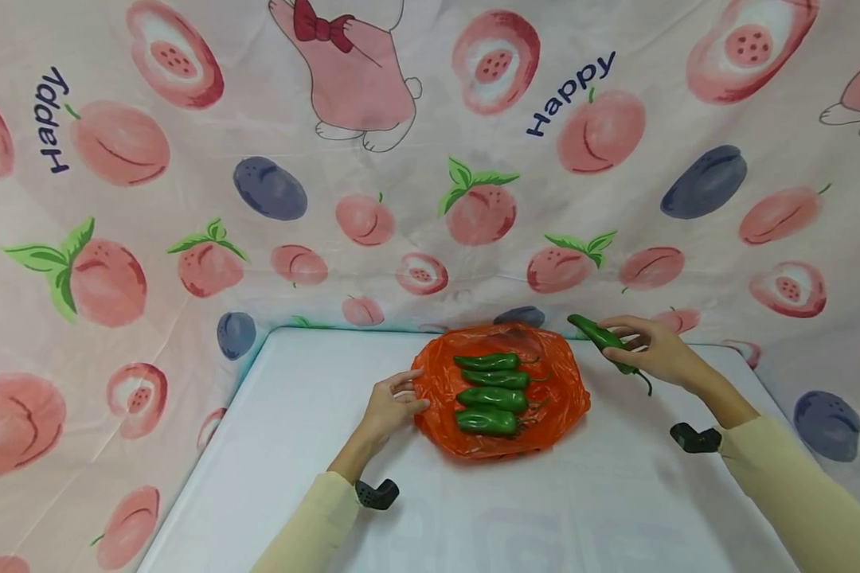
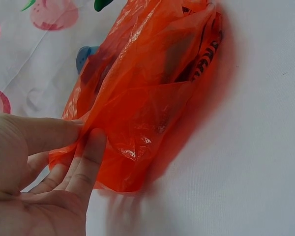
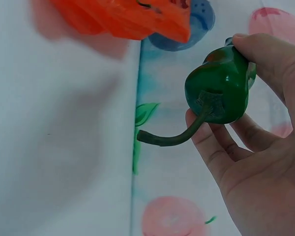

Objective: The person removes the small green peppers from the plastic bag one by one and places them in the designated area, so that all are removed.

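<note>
An orange-red plastic bag [image 1: 430, 358] lies spread on the white table, with several green peppers [image 1: 493, 398] in a column on it, stems to the right. At the bag's left edge, my left hand [image 1: 390, 406] pinches the thin plastic between thumb and fingers; the left wrist view shows the bag [image 2: 137, 113] lifted there in folds. My right hand [image 1: 648, 348] holds another green pepper [image 1: 596, 334] in the air, right of the bag. Seen by the right wrist camera, this pepper [image 3: 219, 88] sits between thumb and fingers, its curved stem pointing toward the table.
The white table [image 1: 315, 374] runs up to a cloth backdrop [image 1: 416, 175] printed with peaches, plums and rabbits. A black device [image 1: 695, 438] is worn at the right wrist, another black device [image 1: 377, 494] at the left. Dark print marks the bag's side.
</note>
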Tool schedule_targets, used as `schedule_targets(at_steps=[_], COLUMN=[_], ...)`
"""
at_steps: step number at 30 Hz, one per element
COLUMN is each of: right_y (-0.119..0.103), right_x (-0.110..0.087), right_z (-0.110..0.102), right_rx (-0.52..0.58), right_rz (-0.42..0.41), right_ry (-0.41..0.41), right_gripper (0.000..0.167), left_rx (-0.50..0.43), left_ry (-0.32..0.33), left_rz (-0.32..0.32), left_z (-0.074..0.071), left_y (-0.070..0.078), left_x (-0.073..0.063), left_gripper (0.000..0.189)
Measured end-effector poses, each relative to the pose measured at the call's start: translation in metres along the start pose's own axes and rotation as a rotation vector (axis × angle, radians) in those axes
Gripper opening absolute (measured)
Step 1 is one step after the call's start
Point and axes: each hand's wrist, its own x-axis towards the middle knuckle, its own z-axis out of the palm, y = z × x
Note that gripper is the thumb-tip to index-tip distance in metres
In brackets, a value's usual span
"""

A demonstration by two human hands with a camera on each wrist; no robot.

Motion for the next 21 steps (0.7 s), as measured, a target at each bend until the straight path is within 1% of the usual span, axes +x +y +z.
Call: schedule_targets(at_steps=[4,11,13,17,21], right_y=[0.008,0.021,0.025,0.033,0.041], right_x=[-0.003,-0.007,-0.008,-0.008,-0.009], right_z=[0.005,0.017,0.021,0.029,0.036], right_rx=[0.017,0.054,0.064,0.081,0.099], right_rz=[0.023,0.090,0.100,0.129,0.145], right_ry=[0.023,0.051,0.058,0.078,0.089], right_gripper=[0.050,0.052,0.053,0.055,0.056], left_rx=[-0.009,-0.012,-0.007,-0.005,-0.007], left_ry=[-0.007,-0.008,-0.014,-0.021,-0.007], left_rz=[0.001,-0.009,-0.015,-0.024,-0.017], left_z=[0.001,0.000,0.000,-0.001,-0.001], left_y=[-0.001,-0.002,0.004,0.004,-0.002], left_x=[0.001,0.001,-0.003,-0.002,0.001], left_gripper=[0.056,0.056,0.055,0.056,0.055])
